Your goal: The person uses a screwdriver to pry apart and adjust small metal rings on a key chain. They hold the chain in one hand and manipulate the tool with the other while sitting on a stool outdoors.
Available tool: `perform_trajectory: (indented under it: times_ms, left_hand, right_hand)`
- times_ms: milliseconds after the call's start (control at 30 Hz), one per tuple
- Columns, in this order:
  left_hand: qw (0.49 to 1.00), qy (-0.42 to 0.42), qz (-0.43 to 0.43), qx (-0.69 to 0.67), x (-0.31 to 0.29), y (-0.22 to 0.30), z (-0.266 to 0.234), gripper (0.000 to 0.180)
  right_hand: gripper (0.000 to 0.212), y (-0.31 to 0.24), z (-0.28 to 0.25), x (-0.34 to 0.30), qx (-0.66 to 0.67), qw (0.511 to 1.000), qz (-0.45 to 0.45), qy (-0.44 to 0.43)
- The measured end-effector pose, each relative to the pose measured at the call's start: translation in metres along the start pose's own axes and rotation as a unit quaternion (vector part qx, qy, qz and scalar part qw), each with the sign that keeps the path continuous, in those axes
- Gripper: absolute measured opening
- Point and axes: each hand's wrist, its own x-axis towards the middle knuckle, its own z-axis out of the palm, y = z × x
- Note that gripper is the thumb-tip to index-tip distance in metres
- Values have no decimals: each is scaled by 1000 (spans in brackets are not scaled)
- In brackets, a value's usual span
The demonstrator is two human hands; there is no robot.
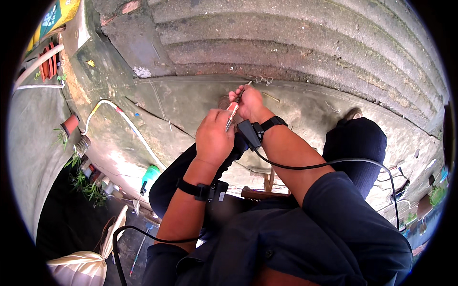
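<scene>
Both my hands meet in the upper middle of the view, over the concrete. My left hand [214, 137] is closed around a hand tool with a red-and-white handle [232, 108]; its kind is hard to make out. The tool points up toward my right hand [251, 102]. There my fingers are pinched round a thin, pale-tipped piece [249, 83], mostly hidden by the fingers. Just beyond the fingertips lies a tangle of thin pale string [264, 80]. A thin yellowish stick [272, 97] lies on the concrete to the right of that hand.
Ridged concrete steps [286, 45] rise ahead. On the left, a pale hose [125, 114] curves over the ground, near a green bottle-like object [151, 174] and a terracotta pot [70, 124]. Black cables [305, 167] run from my wrist straps past my arms. Beneath me is a wooden seat [255, 193].
</scene>
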Motion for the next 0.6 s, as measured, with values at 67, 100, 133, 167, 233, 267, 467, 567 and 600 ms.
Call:
perform_trajectory:
  times_ms: [67,100,133,167,233,267,467,567,600]
  left_hand:
    - [997,66,-28,-34,-3,-3,1,34]
    - [976,63,-149,-144,-3,-5,3,33]
    - [929,58,-266,-250,-1,-6,5,33]
    - [858,51,-374,-349,2,-6,5,33]
    - [867,23,-367,-336,4,-8,3,35]
    - [907,24,-319,-274,4,-8,5,34]
    - [999,34,29,4,4,0,-1,30]
    - [968,73,-179,-159,-4,1,-1,30]
    - [946,45,-247,-203,-2,2,-3,31]
  right_hand:
    - [17,2,-1,-1,1,1000,4,-1]
    - [17,3,-1,-2,-6,1000,-2,3]
    - [17,4,-1,-2,-14,1000,-7,8]
    - [17,4,-1,-2,-20,1000,-13,12]
    - [17,4,-3,-4,-19,1000,-12,0]
    - [17,4,-4,-4,-18,1000,-12,-5]
    - [17,1,-5,0,-4,1000,1,-12]
    - [18,3,-3,-2,-12,1000,-4,-10]
    - [18,3,-4,-2,-19,1000,-6,-12]
